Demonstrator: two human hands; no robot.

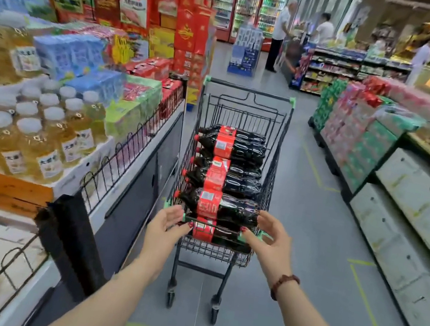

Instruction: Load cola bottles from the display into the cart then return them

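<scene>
Cola bottles inside the cart

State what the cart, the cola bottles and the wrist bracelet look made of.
Cart: dark painted metal wire, judging by the thin grid bars; green corner caps look plastic. Cola bottles: clear glossy plastic, highlights over dark liquid, red printed labels. Bracelet: reddish-brown beads, possibly wood.
</scene>
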